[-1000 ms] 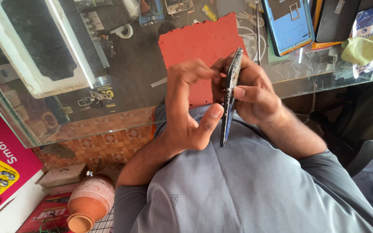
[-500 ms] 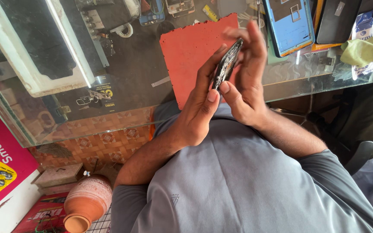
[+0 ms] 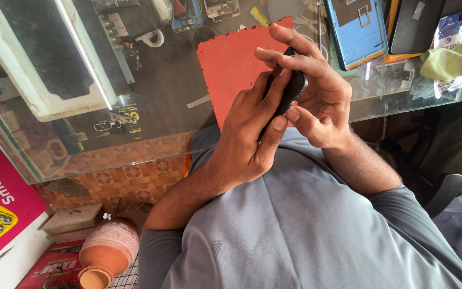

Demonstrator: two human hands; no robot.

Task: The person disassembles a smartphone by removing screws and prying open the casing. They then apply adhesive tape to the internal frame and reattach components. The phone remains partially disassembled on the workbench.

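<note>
Both hands hold a dark smartphone [image 3: 293, 90] edge-on above the near edge of a glass table [image 3: 151, 107]. My left hand [image 3: 247, 136] wraps it from the left, thumb pressed against its lower side. My right hand [image 3: 322, 101] cups it from the right, fingers spread over the top edge and thumb touching the phone's lower end. Most of the phone is hidden by the fingers. A red mat [image 3: 228, 64] lies on the glass just behind the hands.
A blue phone back cover [image 3: 356, 29], a dark phone [image 3: 415, 24] and a green cloth [image 3: 455, 59] lie at the table's right. Small parts and tools [image 3: 188, 13] sit at the far edge. A clay pot [image 3: 108, 249] stands on the floor, lower left.
The phone and both hands have shifted slightly and the phone has tilted. My right fingers, raised half a second ago, have folded down over the phone's top edge.
</note>
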